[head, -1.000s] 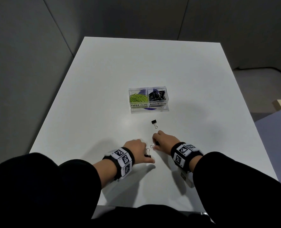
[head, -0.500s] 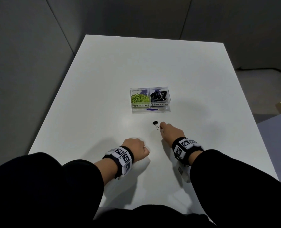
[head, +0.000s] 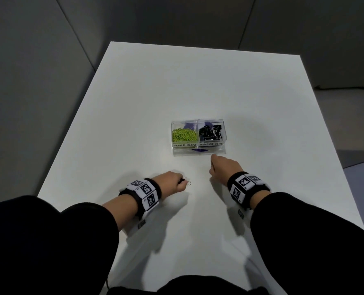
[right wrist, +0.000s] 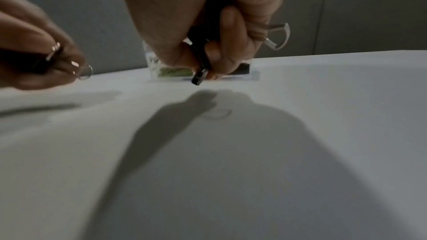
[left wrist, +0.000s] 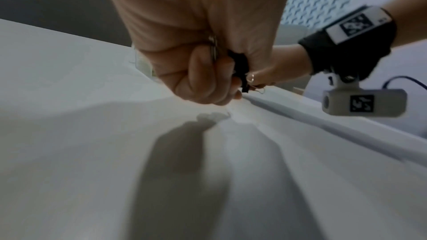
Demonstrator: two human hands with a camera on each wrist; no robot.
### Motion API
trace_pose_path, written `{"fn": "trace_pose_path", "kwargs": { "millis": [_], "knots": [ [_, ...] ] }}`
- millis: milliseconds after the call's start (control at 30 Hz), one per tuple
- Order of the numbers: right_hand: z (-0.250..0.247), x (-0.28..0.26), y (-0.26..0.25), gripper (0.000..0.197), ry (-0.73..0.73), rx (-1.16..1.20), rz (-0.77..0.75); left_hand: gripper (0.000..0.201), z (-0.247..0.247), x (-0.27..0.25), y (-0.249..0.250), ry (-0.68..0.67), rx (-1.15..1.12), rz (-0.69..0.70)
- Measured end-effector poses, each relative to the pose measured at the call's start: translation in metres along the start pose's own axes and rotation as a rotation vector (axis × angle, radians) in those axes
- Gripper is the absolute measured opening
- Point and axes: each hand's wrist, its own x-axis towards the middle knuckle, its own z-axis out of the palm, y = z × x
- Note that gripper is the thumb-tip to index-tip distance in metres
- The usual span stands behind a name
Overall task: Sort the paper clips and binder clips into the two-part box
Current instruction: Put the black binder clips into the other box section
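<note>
White table (head: 134,124) before grey walls (head: 38,71), left hand (head: 170,184) and right hand (head: 223,169) each clenched round a binder clip (right wrist: 199,72).

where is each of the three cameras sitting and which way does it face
Head: above, looking forward and down at the table, the two-part box, both sleeves and hands.
Left wrist: under the left hand, low over the table, facing its binder clip; the right wrist beyond.
Right wrist: under the right hand, facing its own binder clip and the box.
Shared: both wrist views show the other hand.
</note>
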Motion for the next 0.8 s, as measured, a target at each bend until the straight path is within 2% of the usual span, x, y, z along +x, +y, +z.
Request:
{"fn": "trace_pose_path", "kwargs": {
  "millis": [100, 167, 233, 367, 500, 567, 667, 800],
  "knots": [
    [-0.029, 0.007, 0.009, 0.012, 0.153, 0.121, -0.004, 0.027, -0.024, 0.013, -0.003, 0.073, -0.039, 0.036],
    [-0.047, 0.017, 0.010, 0.017, 0.287, 0.171, -0.061, 0.028, -0.043, 0.021, -0.003, 0.125, -0.030, 0.071],
    [-0.063, 0.033, 0.007, 0.020, 0.358, 0.148, -0.110, 0.031, -0.063, 0.029, -0.002, 0.171, -0.016, 0.097],
    [-0.075, 0.069, -0.004, 0.022, 0.337, 0.065, -0.140, 0.030, -0.094, 0.044, -0.002, 0.269, -0.007, 0.136],
    [-0.074, 0.080, -0.005, 0.034, 0.225, 0.019, -0.156, 0.029, -0.106, 0.060, -0.003, 0.281, 0.000, 0.145],
    [-0.075, 0.075, -0.002, 0.039, 0.215, 0.015, -0.162, 0.028, -0.107, 0.065, -0.003, 0.281, 0.004, 0.152],
    [-0.081, 0.057, 0.005, 0.038, 0.284, 0.052, -0.194, 0.026, -0.107, 0.073, 0.001, 0.270, 0.036, 0.177],
    [-0.082, 0.007, 0.028, 0.026, 0.489, 0.025, -0.282, 0.028, -0.107, 0.083, 0.014, 0.245, 0.070, 0.188]
  ]
}}
